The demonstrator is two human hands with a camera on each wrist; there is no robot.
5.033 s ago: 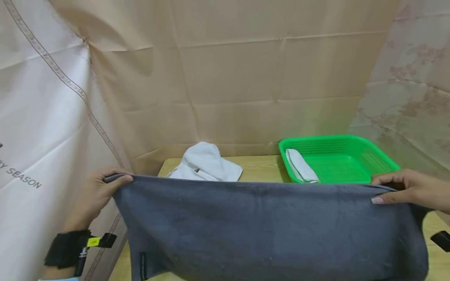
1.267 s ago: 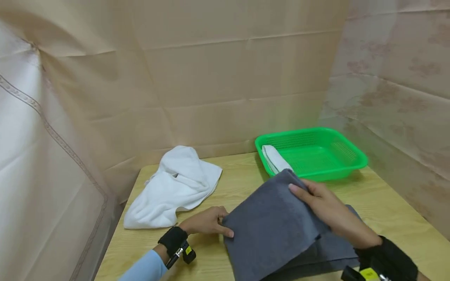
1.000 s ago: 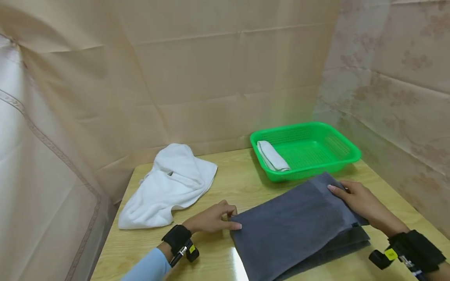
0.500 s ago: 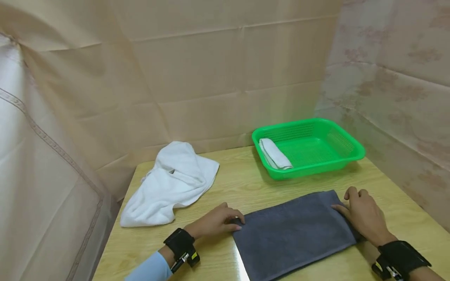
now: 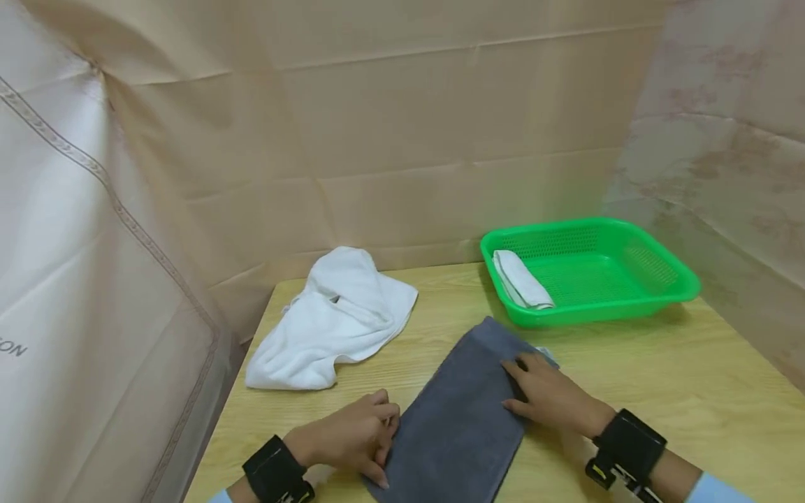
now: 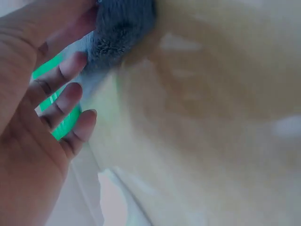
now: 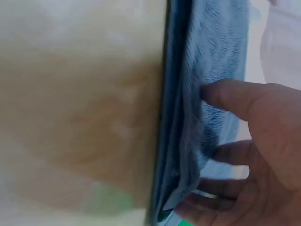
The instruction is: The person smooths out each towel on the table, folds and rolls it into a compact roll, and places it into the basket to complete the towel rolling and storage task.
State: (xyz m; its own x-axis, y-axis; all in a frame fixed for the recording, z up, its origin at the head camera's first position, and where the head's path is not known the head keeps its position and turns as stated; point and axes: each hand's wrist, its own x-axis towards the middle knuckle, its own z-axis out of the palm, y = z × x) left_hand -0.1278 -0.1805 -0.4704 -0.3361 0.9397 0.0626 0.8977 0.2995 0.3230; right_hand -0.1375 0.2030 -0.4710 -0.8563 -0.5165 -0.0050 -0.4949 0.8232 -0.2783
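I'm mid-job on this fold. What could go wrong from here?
The right grip lies over the top of the gray cloth, so dragging sideways might ruck it. Several layers show along the cloth's edge in the right wrist view; they could slide apart if lifted unevenly. Its far end lies close to the basket, so pushing farther may nudge that.

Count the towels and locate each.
3: crumpled white towel on the wooden table, back left; folded white towel inside the green plastic basket; folded grey towel front centre.
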